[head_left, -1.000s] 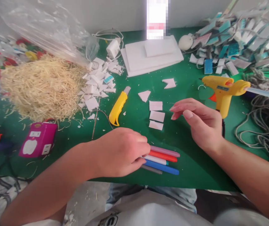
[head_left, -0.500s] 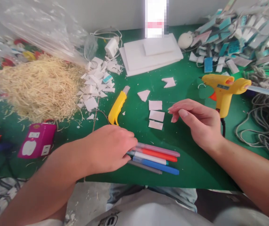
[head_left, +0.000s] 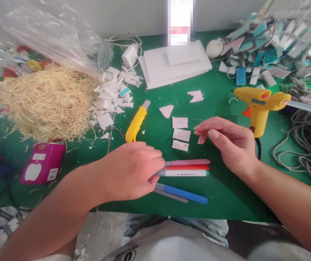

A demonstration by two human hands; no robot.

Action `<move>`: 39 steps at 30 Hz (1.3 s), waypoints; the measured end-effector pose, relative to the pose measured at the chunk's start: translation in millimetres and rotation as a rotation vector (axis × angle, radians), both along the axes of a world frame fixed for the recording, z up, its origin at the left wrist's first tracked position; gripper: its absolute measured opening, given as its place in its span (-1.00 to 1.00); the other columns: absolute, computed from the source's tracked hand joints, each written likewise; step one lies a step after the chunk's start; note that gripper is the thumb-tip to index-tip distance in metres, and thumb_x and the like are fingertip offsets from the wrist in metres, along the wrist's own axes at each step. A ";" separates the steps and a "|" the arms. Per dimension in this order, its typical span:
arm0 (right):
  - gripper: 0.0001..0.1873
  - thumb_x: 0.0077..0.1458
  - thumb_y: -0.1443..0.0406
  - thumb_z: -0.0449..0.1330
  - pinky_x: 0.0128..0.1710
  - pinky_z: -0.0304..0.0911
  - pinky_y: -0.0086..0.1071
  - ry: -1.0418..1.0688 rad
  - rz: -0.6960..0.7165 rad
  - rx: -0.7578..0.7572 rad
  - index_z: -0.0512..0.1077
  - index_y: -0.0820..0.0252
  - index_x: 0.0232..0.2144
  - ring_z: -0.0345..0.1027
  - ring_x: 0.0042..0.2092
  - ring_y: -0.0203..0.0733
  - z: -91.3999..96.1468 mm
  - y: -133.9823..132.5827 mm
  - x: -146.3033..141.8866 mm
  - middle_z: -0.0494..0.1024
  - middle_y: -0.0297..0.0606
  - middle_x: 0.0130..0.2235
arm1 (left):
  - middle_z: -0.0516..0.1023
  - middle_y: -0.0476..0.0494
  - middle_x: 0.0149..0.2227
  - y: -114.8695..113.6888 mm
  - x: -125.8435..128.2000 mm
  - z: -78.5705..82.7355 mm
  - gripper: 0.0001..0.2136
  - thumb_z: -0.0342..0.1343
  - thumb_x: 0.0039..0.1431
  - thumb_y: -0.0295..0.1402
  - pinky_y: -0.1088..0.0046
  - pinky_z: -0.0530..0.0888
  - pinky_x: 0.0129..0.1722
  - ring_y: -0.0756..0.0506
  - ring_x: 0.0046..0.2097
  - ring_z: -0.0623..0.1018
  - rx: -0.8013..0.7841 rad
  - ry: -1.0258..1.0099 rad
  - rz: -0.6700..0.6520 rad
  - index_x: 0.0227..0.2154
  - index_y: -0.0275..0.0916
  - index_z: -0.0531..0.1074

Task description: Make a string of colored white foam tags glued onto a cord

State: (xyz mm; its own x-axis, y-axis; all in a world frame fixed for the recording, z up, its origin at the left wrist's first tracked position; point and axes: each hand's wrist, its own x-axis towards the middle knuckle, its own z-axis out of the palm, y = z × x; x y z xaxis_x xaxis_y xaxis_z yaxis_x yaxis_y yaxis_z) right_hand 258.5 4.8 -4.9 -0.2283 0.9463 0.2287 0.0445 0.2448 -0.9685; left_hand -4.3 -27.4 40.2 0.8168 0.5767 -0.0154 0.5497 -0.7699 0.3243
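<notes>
My left hand (head_left: 133, 170) is closed around the ends of three marker pens (head_left: 186, 167), pink, red and white, and holds them level just above the green mat (head_left: 220, 188). A blue pen (head_left: 182, 193) and a grey pen (head_left: 170, 195) lie on the mat below them. My right hand (head_left: 226, 143) hovers over the mat with fingers loosely stretched toward three small white foam rectangles (head_left: 181, 134). It holds nothing.
A yellow utility knife (head_left: 136, 122) lies left of the foam pieces. A yellow glue gun (head_left: 258, 105) stands at right beside grey cord (head_left: 307, 137). Straw pile (head_left: 46, 99), white foam scraps (head_left: 112, 94), foam sheets (head_left: 174, 63), pink box (head_left: 42, 163) surround the mat.
My left hand has gathered the pink, red and white pens and lifted them away from the blue and grey ones. My right hand has barely moved.
</notes>
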 end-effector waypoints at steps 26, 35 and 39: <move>-0.90 0.30 0.34 0.24 -0.22 0.47 -0.26 -0.833 -0.032 0.904 0.57 0.24 -0.21 0.63 -0.24 -0.11 10.8 -3.2 1.9 0.73 -0.11 -0.24 | 0.70 0.10 -0.40 12.5 18.7 -28.4 -0.97 0.28 0.26 -0.39 0.60 0.52 -0.45 0.06 -0.44 0.61 0.032 -0.529 0.549 -0.32 -0.16 0.60; -0.66 0.45 0.32 0.03 -0.51 0.27 -0.37 -0.833 0.129 0.903 0.55 0.36 -0.26 0.40 -0.50 -0.24 7.8 -9.4 -7.5 0.58 -0.20 -0.48 | 0.75 0.06 -0.29 -0.7 40.9 -36.5 -0.92 0.30 0.23 -0.50 0.69 0.63 -0.29 0.09 -0.37 0.69 -0.168 -0.842 0.520 -0.26 -0.21 0.59; -0.56 0.49 0.27 -0.01 -0.53 0.18 -0.41 -0.874 0.125 0.891 0.49 0.24 -0.41 0.32 -0.54 -0.30 7.1 -11.7 -6.4 0.51 -0.29 -0.55 | 0.74 0.05 -0.33 0.5 41.1 -35.4 -0.91 0.34 0.17 -0.53 0.69 0.65 -0.28 0.06 -0.36 0.71 -0.279 -0.886 0.532 -0.33 -0.21 0.60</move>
State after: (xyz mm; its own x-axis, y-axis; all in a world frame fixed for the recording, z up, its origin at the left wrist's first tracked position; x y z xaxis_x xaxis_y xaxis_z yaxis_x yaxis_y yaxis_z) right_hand 252.0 -6.9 2.2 -0.7031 0.5017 0.5039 0.5169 0.8473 -0.1224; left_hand 36.8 -27.0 4.8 0.2464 0.9300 0.2729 0.2754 -0.3371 0.9003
